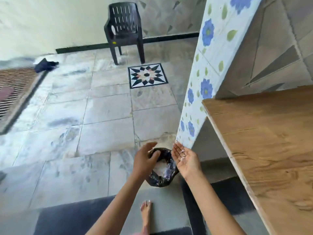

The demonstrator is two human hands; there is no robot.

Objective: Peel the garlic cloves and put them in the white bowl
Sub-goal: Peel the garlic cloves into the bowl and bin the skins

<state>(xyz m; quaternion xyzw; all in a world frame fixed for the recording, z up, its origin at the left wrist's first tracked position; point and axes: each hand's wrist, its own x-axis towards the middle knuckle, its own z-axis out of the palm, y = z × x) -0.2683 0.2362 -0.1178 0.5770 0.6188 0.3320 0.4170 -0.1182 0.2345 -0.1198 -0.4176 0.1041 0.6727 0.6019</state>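
Head view, looking down at a tiled floor [101, 116]. Both arms reach forward over a small bin [160, 181] lined with a black bag, which stands on the floor at the foot of a pillar [203, 73] tiled with blue flowers.

Left hand [145, 160]: held over the left rim of the bin, palm turned toward the other hand. The fingers are loosely curved and slightly apart and hold nothing.

Right hand [185, 160]: held over the right rim of the bin, palm up and tilted inward. The fingers are straight and close together, not gripping. A few pale flakes of garlic peel [183, 154] lie on the palm and the base of the fingers. The two hands are near each other but apart.

Bin contents: a whitish mass [160, 167] shows inside the bag; what it is cannot be told.

Surroundings: the edge of a wooden table [271, 150] runs along the right side, just beside the right forearm. One bare foot [146, 212] stands on the floor below the bin, between two dark mats [76, 217]. A dark plastic chair [124, 29] stands against the far wall, with a star-patterned tile [147, 75] in the floor before it. A dark cloth [44, 65] lies at far left, next to a slatted floor grate [15, 92].
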